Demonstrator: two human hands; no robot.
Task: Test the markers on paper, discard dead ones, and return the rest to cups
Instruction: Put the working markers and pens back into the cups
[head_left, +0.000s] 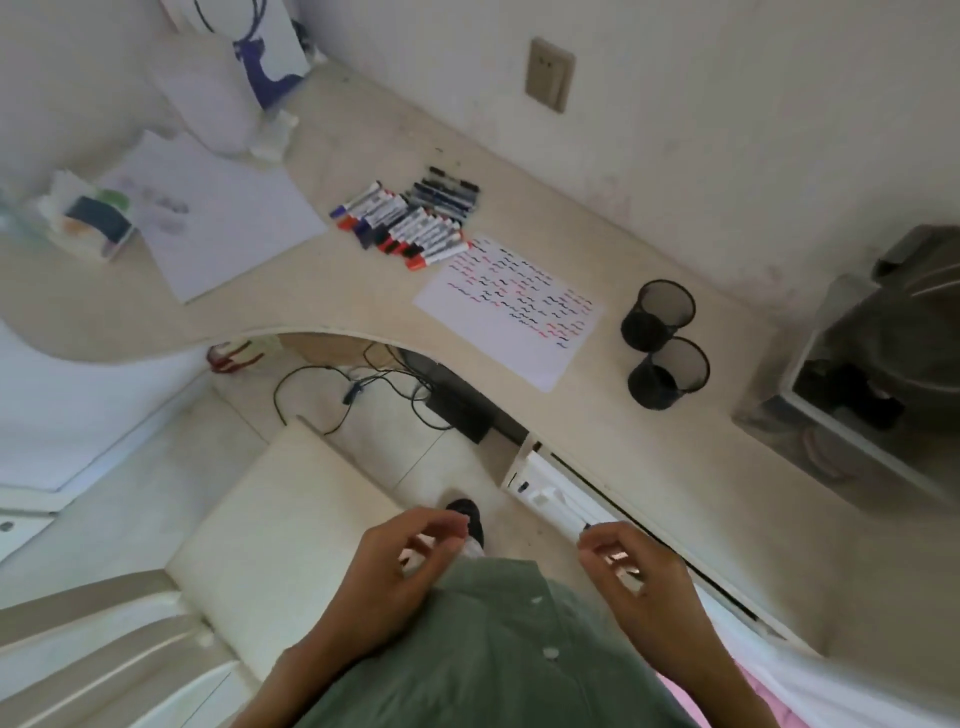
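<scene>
A pile of several whiteboard markers (410, 218) with red, blue and black caps lies on the beige desk (675, 467). Just right of the pile is a white test paper (511, 312) covered with red, blue and black squiggles. Two black mesh cups (658, 314) (669, 373) stand right of the paper, and both look empty. My left hand (395, 571) and my right hand (639, 587) hover in front of my green shirt, well short of the desk. The fingers of both are loosely curled and nothing shows plainly in either.
A second white sheet (218, 218) and a tissue pack (88, 218) lie at the desk's left. A white bag with a blue deer (260, 57) stands at the back. A grey box (857, 389) sits at the right. A white chair (270, 519) and cables (363, 384) are below.
</scene>
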